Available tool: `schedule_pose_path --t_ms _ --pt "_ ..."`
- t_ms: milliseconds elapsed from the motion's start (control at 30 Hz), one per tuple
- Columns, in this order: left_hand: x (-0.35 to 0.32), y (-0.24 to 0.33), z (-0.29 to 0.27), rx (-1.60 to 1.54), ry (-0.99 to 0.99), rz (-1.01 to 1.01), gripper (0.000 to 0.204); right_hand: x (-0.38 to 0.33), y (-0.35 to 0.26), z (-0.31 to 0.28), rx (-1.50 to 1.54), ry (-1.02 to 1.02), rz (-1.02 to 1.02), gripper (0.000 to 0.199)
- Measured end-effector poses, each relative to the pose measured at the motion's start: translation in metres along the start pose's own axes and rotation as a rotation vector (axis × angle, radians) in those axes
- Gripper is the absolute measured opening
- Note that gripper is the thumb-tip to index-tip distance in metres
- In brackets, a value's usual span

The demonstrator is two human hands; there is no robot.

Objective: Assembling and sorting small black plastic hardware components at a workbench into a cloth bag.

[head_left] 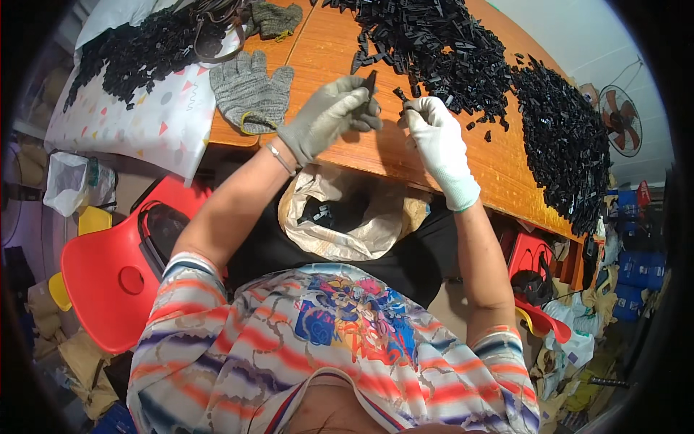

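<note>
My left hand [329,116], in a grey-white glove, is closed on a small black plastic piece [371,81] whose pointed end sticks up past the fingers. My right hand [436,137] wears a white knit glove and pinches another small black part [400,94] between thumb and fingertips. Both hands are held above the near edge of the wooden table [340,50], a short gap apart. Below them on my lap sits an open sack [340,244] with a few black pieces [318,215] inside. A large heap of black plastic parts [448,50] lies just beyond my right hand.
A grey knit glove [253,90] lies on the table at left, beside a patterned sheet [163,123] bearing another black heap [144,58]. More black parts [564,137] cover the right side. Red chairs [108,267] stand to either side, and a fan [620,119] is at far right.
</note>
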State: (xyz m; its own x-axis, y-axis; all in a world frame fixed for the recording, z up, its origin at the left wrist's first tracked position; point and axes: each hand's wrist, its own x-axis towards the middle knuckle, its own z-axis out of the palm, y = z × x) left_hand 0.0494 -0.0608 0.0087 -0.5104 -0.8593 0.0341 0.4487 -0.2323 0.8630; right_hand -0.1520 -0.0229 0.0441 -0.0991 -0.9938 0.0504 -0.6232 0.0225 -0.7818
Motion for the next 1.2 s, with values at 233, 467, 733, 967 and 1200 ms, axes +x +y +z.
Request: schedule_pose_path --t_ms 233,467,733,967,1200 --pt "-0.011 -0.017 0.025 -0.363 -0.025 -0.140 0.018 -0.002 -0.032 0.004 0.401 0.011 0.060 0.021" --pt "-0.015 -0.014 0.038 -0.098 0.071 -0.070 0.020 -0.003 -0.024 0.015 0.497 0.080 -0.026 0.021" --pt "-0.018 -0.011 0.044 0.089 0.196 -0.030 0.021 -0.010 -0.030 0.020 0.506 0.061 -0.024 0.023" --pt "-0.020 -0.011 0.051 0.186 0.271 -0.038 0.022 -0.015 -0.029 0.024 0.302 0.109 -0.063 0.023" --pt "-0.020 -0.027 0.051 0.236 0.350 0.055 0.021 -0.020 -0.036 0.023 -0.344 0.108 -0.256 0.020"
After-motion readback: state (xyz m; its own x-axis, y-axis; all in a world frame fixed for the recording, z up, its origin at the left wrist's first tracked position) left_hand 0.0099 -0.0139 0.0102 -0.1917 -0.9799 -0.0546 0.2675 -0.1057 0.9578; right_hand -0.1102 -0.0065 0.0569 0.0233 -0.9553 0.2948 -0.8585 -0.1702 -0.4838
